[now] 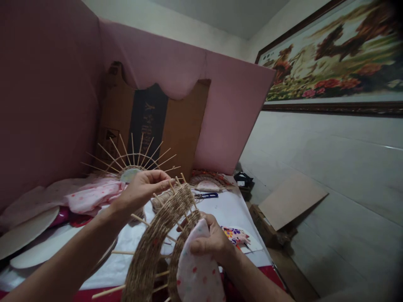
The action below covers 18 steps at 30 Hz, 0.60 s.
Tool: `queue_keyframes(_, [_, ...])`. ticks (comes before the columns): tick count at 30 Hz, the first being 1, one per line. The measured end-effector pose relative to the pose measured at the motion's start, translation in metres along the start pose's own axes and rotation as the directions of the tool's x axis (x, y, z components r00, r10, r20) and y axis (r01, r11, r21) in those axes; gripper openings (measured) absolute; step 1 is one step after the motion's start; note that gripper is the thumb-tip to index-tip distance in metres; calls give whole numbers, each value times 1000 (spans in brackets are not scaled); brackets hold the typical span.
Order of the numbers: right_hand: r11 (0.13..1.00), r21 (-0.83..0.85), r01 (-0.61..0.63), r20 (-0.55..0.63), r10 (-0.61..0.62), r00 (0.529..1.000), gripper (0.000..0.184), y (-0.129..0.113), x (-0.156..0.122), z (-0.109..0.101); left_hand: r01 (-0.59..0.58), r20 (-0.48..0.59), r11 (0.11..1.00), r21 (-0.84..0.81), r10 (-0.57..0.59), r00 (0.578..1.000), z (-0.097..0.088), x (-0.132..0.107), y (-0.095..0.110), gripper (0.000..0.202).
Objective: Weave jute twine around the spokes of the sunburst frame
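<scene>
A half-round piece of brown twine [147, 243] woven over thin wooden sticks is tilted in front of me. Along its inner side is a white fabric pad [198, 268] with red and pale dots. My right hand [212, 241] grips the pad and the narrow inner woven band, thumb on the fabric. At the top end of the wide band, my left hand [149, 186] is closed in a pinch beside the stick tips; what lies between its fingertips is too small to make out. Behind the weaving, a ball of twine [161, 201] is partly hidden.
Another fan of sticks [132, 157] leans against a cardboard box [182, 126]. Pink dotted cloth [94, 197] and pale oval panels [47, 247] lie left. On the white table cover [225, 209] are a blue-handled cutter [206, 195] and a colourful patterned piece [234, 235].
</scene>
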State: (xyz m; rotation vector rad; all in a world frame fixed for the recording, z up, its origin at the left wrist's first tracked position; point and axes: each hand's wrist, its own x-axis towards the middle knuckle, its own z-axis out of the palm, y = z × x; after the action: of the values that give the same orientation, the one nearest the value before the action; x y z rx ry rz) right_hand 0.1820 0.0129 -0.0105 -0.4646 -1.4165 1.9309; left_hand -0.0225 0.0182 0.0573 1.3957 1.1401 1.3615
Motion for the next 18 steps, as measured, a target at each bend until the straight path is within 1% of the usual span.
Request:
queue_keyframes(2, [1000,3,-1,4,1,1000,39,0,0,0,4,16,1000,31,-5,1000,3,4,7,28])
queue_keyframes(6, [1000,11,-7,15,7,1000,38,0,0,2,58,64,997,49,-61,996,10,9,21,31])
queue_keyframes(10, [1000,4,5,30,-6,1000,37,1,2,1,54,107,998,33,-57,993,12,14,26,28])
queue_keyframes(12, [1000,0,-2,24,2,1000,37,2,2,0,58,166,998,7,-58,984,11,20,28,26])
queue_keyframes(15, [1000,-6,-30,8,30,1000,38,3,1,0,112,294,994,-1,-107,950,8,32,35,26])
queue_keyframes(17, [998,-27,-60,-15,59,998,39,2,-1,1,166,377,985,43,-170,910,6,40,42,26])
queue_keyframes(18, [996,-40,-78,-37,77,996,40,2,-1,2,175,410,981,79,-192,892,6,43,47,27])
